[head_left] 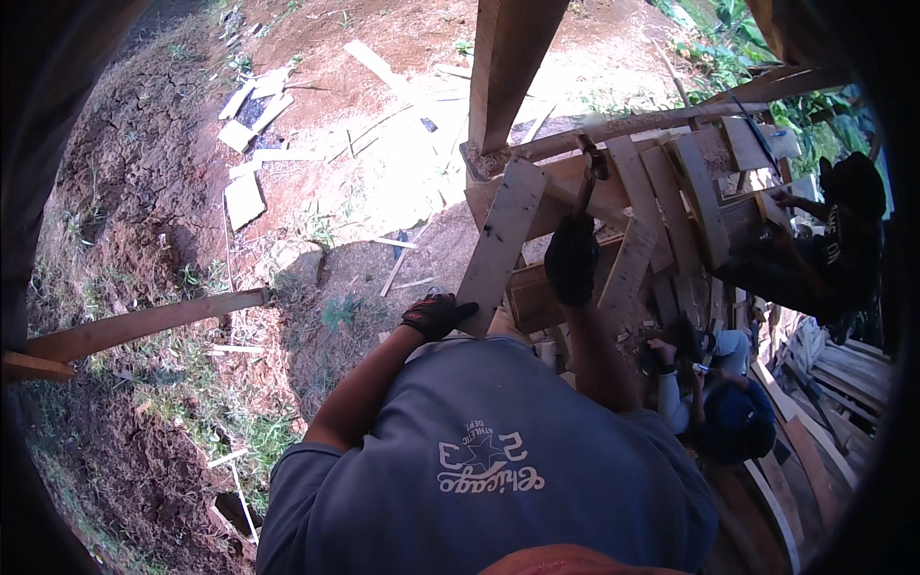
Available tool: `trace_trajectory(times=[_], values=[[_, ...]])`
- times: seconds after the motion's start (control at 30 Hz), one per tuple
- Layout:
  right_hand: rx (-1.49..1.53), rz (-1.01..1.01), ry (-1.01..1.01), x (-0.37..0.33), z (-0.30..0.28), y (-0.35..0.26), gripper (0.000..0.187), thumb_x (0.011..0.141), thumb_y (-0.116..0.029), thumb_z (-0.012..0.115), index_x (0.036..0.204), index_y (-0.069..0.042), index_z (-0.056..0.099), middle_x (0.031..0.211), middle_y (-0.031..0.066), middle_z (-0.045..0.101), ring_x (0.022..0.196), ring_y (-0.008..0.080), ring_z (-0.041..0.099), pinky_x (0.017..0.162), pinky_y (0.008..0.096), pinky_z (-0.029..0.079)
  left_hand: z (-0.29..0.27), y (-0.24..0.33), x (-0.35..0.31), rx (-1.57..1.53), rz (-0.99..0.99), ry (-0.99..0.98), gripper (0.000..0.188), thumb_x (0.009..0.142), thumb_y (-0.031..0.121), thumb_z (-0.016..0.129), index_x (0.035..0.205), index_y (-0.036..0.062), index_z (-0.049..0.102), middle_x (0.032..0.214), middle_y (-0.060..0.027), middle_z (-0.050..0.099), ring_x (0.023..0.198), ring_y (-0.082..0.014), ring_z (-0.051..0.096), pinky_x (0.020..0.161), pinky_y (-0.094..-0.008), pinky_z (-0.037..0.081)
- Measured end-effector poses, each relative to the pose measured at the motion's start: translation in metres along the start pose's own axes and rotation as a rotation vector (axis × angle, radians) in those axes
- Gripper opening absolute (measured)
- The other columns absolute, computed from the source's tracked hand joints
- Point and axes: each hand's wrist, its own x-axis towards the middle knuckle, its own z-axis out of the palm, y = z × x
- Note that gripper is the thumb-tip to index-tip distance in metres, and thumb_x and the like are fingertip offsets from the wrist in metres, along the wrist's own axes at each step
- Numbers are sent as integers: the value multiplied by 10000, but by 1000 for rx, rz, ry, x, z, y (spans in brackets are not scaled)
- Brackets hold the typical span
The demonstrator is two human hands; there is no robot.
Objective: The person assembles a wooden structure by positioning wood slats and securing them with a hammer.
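My right hand [572, 261], in a dark glove, is wrapped round the handle of a hammer [584, 192]. Its metal head is raised above the wooden framework. In a black and red glove, my left hand [437, 316] grips the lower end of a pale wooden board [502, 230] at its left edge. That board slants up and away from me, its far end by the foot of a thick upright post [508, 72]. Dark marks show on its face. Any nail is too small to make out.
Several more boards [666, 206] lie across the frame to the right. One person [834, 240] in dark clothes is at the far right; another in a dark cap [738, 422] is lower right, near stacked planks [843, 369]. A beam [163, 321] juts in from the left. Scrap wood [244, 199] litters the ground.
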Motion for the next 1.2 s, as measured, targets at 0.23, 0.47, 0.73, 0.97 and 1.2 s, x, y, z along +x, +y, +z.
trace_trajectory(times=[0.23, 0.47, 0.73, 0.97, 1.2], values=[[162, -101, -165, 0, -16, -7, 197, 1036, -98, 514, 1175, -35, 638, 1090, 208, 653, 941, 355, 691, 691, 449, 558, -8, 7, -11, -125, -57, 8, 689, 1032, 615, 479, 1305, 14, 678, 1255, -267, 696, 1195, -408, 679, 1025, -488, 500], [130, -6, -593, -10, 43, -9, 234, 1032, -116, 514, 1210, -27, 637, 1210, 232, 659, 997, 366, 697, 753, 451, 567, -24, 25, -23, -169, -113, 35, 772, 979, 691, 499, 1248, 1, 715, 1261, -251, 710, 1202, -393, 679, 1030, -470, 504], [212, 64, 2, 25, -24, -15, 138, 1015, -184, 543, 1057, -97, 641, 968, 102, 646, 790, 241, 682, 667, 394, 566, -23, 23, -26, -191, -140, -22, 810, 1000, 700, 461, 1315, -19, 662, 1351, -283, 649, 1266, -417, 637, 1072, -489, 482], [193, -78, -89, 19, 9, -5, 143, 1051, -117, 476, 1056, -90, 616, 997, 168, 639, 868, 368, 680, 718, 469, 561, -17, 16, -20, -186, -91, -36, 788, 1000, 690, 467, 1299, -8, 679, 1308, -284, 668, 1257, -417, 642, 1056, -496, 486], [57, -39, -298, -3, 34, -19, 90, 977, -152, 555, 1023, -89, 599, 1008, 113, 646, 752, 271, 702, 633, 395, 566, 3, -2, 1, -134, -58, -5, 778, 996, 686, 478, 1300, -1, 683, 1305, -277, 669, 1228, -412, 660, 1040, -496, 493]])
